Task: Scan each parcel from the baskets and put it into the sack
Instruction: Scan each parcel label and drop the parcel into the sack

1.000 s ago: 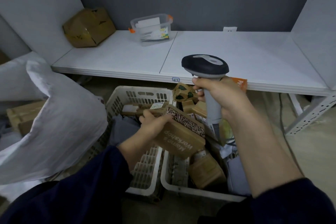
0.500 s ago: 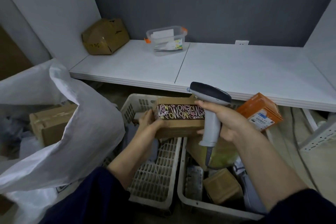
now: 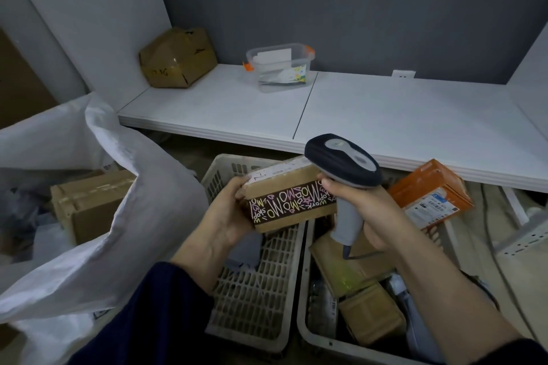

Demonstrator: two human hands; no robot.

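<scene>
Scanning step, judging by the pose. Grips the parcel (image 3: 292, 201) in the left hand (image 3: 228, 216), fingers curled round its 9 o'clock end, at mid-frame over the seam between the left basket (image 3: 255, 308) and the right basket (image 3: 304, 323). Clasps the scanner (image 3: 344, 163) by its handle in the right hand (image 3: 369, 210), fingers wrapped fully round, with the head poised at the parcel's 2 o'clock corner, touching or just shy of it; hard to tell which.

To do it well: tilt the parcel so the white label (image 3: 275, 172) on top squarely meets the scanner's window. Back the scanner off a little, since so close a range may miss the code. Avoid covering the label with the left thumb. Aim away from the orange box (image 3: 430, 195) at 3 o'clock, its own label upward and liable to be read by mistake. Then swing to 9 o'clock and drop into the sack (image 3: 148, 216), wide open, with a brown box (image 3: 89, 204) already inside.

Around: a grey bag (image 3: 246, 249) in the left basket, more parcels crowding the right one. At 12 o'clock, the counter (image 3: 385, 115), bearing a dented carton (image 3: 178, 59) and a clear tub (image 3: 280, 68). In the way: only the sack's floppy rim, likely to need lifting over.
</scene>
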